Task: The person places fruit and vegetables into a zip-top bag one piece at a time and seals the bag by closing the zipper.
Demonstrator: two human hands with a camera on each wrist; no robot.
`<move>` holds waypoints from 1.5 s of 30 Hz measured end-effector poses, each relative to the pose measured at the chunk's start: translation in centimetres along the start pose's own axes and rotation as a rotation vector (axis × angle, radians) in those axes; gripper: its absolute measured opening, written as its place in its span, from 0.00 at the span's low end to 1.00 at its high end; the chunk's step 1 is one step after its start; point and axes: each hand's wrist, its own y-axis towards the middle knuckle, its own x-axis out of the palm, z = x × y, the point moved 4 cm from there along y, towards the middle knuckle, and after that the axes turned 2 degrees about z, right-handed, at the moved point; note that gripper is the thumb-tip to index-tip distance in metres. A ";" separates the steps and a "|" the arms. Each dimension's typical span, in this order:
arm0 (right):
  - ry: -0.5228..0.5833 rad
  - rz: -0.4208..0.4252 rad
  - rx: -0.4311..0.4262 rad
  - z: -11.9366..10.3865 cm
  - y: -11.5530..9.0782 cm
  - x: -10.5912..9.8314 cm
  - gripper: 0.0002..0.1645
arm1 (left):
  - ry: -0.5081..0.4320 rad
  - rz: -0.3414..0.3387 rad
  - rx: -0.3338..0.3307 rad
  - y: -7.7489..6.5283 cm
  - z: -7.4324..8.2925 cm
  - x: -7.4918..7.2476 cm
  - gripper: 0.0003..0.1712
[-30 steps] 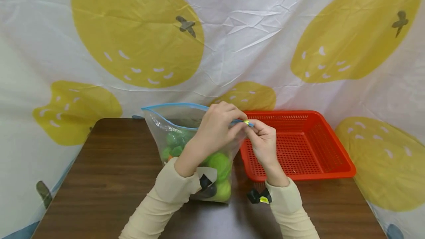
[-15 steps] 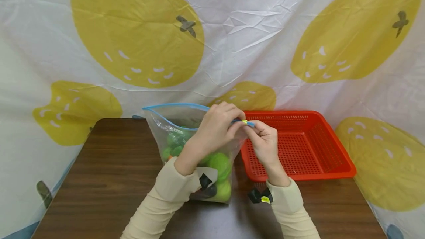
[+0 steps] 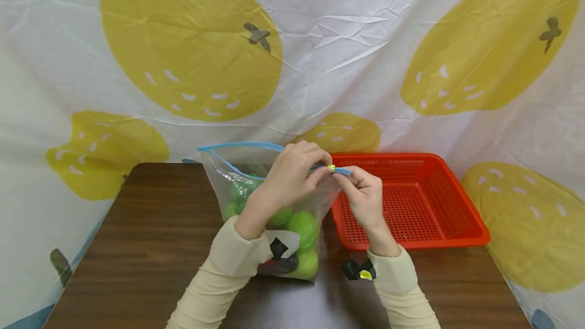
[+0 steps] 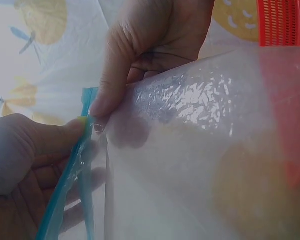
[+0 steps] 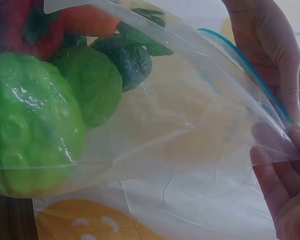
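Note:
A clear zip bag [image 3: 329,202] with a blue zip edge stands on the table, its mouth gaping on the left side. Its yellow slider [image 3: 331,168] sits near the right end of the zip, pinched by my left hand [image 3: 292,171]. My right hand [image 3: 363,194] pinches the bag's right top corner between thumb and fingers. Inside lie produce pieces: a bumpy light-green one [image 5: 30,120], a smaller green round one [image 5: 92,82], a red pepper-like one [image 5: 42,35] and an orange one [image 5: 90,21]. My left forearm hides part of the bag in the head view.
A red perforated plastic basket [image 3: 457,202] stands on the brown wooden table [image 3: 151,248], right of the bag and just behind my right hand. A white cloth [image 3: 329,85] printed with yellow fruit hangs behind the table.
My left hand has slid a little to the left along the zip with the yellow slider, leaving more blue strip between the hands. The right hand stays almost still.

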 end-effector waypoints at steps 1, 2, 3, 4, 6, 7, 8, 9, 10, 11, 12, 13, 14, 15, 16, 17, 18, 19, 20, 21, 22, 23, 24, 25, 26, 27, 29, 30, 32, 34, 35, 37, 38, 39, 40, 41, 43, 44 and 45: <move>0.003 0.000 -0.004 0.0 0.0 0.0 0.06 | 0.002 -0.002 0.001 0.0 0.0 0.0 0.03; 0.007 0.001 -0.006 0.1 0.0 0.0 0.06 | 0.001 -0.004 0.001 0.0 -0.1 -0.1 0.02; 0.009 0.002 -0.007 0.1 0.0 0.0 0.06 | 0.000 -0.007 0.000 0.0 -0.1 -0.1 0.02; 0.011 0.001 -0.007 0.1 0.0 0.0 0.06 | -0.005 -0.009 -0.001 0.0 -0.1 -0.2 0.02; 0.013 -0.003 -0.007 0.1 0.0 0.0 0.06 | -0.015 -0.011 -0.003 -0.1 -0.2 -0.3 0.02; 0.015 -0.008 -0.006 0.1 0.0 0.1 0.06 | -0.020 -0.013 -0.004 -0.1 -0.3 -0.4 0.02; 0.015 -0.011 -0.003 0.1 0.1 0.1 0.06 | -0.026 -0.013 -0.005 -0.1 -0.3 -0.4 0.02; 0.012 -0.013 -0.002 0.0 0.1 0.1 0.06 | -0.028 -0.013 -0.003 -0.2 -0.4 -0.5 0.02; 0.011 -0.017 0.000 0.0 0.1 0.1 0.06 | -0.031 -0.013 -0.002 -0.2 -0.4 -0.5 0.03; 0.009 -0.019 0.004 0.0 0.1 0.1 0.06 | -0.030 -0.013 0.001 -0.2 -0.5 -0.5 0.03; 0.004 -0.021 0.008 0.0 0.1 0.1 0.07 | -0.026 -0.013 0.004 -0.3 -0.6 -0.6 0.03; 0.003 -0.024 0.010 0.0 0.1 0.1 0.08 | -0.021 -0.010 0.005 -0.3 -0.6 -0.6 0.04; -0.003 -0.025 0.013 0.0 0.1 0.0 0.09 | -0.017 -0.009 0.005 -0.3 -0.7 -0.6 0.04; -0.001 -0.028 0.015 0.0 0.1 0.0 0.11 | -0.014 -0.007 0.003 -0.4 -0.7 -0.7 0.04; 0.002 -0.033 0.018 0.0 0.1 0.0 0.11 | -0.011 -0.005 0.001 -0.4 -0.8 -0.7 0.04; 0.004 -0.038 0.017 0.0 0.1 0.0 0.12 | -0.008 -0.003 0.000 -0.4 -0.8 -0.8 0.04; 0.008 -0.043 0.015 0.0 0.1 0.1 0.13 | -0.007 -0.002 -0.003 -0.5 -0.9 -0.8 0.04; 0.013 -0.047 0.012 0.0 0.1 0.1 0.13 | -0.008 -0.001 -0.003 -0.5 -0.9 -0.9 0.04; 0.015 -0.049 0.008 0.0 0.1 0.1 0.13 | -0.008 -0.001 -0.002 -0.5 -0.9 -0.9 0.04; 0.019 -0.050 0.006 0.0 0.1 0.1 0.13 | -0.009 0.000 -0.001 -0.5 -0.9 -1.0 0.04; 0.018 -0.048 0.002 0.0 0.1 0.1 0.12 | -0.009 0.000 -0.001 -0.6 -0.9 -1.0 0.04; 0.016 -0.046 -0.002 0.0 0.1 0.0 0.12 | -0.009 0.000 0.001 -0.6 -0.9 -1.0 0.04; 0.012 -0.044 -0.004 0.1 0.1 0.0 0.12 | -0.008 -0.001 0.001 -0.6 -0.9 -1.0 0.04; 0.006 -0.041 -0.005 0.1 0.1 -0.1 0.12 | -0.007 -0.003 0.001 -0.6 -0.9 -1.0 0.04; 0.001 -0.039 -0.003 0.1 0.1 -0.1 0.12 | -0.006 -0.005 -0.001 -0.6 -0.9 -1.0 0.04; -0.003 -0.039 -0.002 0.1 0.0 -0.1 0.13 | -0.005 -0.008 -0.003 -0.6 -0.9 -1.0 0.04; -0.009 -0.040 0.002 0.1 0.0 -0.2 0.13 | -0.001 -0.013 -0.007 -0.6 -1.0 -1.0 0.04; -0.011 -0.040 0.006 0.1 0.0 -0.2 0.13 | -0.001 -0.016 -0.010 -0.6 -1.0 -1.0 0.04; -0.010 -0.040 0.011 0.1 0.0 -0.1 0.13 | 0.000 -0.020 -0.012 -0.6 -1.1 -1.0 0.04; -0.010 -0.039 0.011 0.1 0.0 -0.1 0.13 | -0.001 -0.020 -0.011 -0.7 -1.3 -1.1 0.04; -0.010 -0.038 0.010 0.1 -0.1 -0.1 0.12 | -0.003 -0.019 -0.010 -0.7 -1.3 -1.1 0.04; -0.009 -0.035 0.006 0.2 -0.1 -0.1 0.12 | -0.004 -0.016 -0.010 -0.8 -1.4 -1.2 0.03; -0.009 -0.033 0.004 0.2 -0.1 -0.1 0.12 | -0.003 -0.013 -0.010 -0.9 -1.5 -1.2 0.03; -0.008 -0.031 0.003 0.2 -0.1 -0.2 0.11 | -0.004 -0.011 -0.012 -0.9 -1.6 -1.3 0.03; -0.008 -0.028 0.003 0.3 -0.1 -0.2 0.11 | -0.004 -0.009 -0.013 -1.0 -1.6 -1.4 0.03; -0.006 -0.026 0.005 0.3 -0.1 -0.2 0.11 | -0.003 -0.007 -0.014 -1.0 -1.7 -1.4 0.02; 0.000 -0.022 0.011 0.3 -0.1 -0.2 0.12 | 0.000 -0.007 -0.016 -1.1 -1.9 -1.4 0.02; 0.004 -0.020 0.014 0.3 -0.1 -0.3 0.11 | 0.000 -0.009 -0.015 -1.1 -1.9 -1.4 0.02; 0.007 -0.019 0.016 0.3 -0.1 -0.3 0.11 | -0.001 -0.010 -0.014 -1.1 -1.9 -1.5 0.02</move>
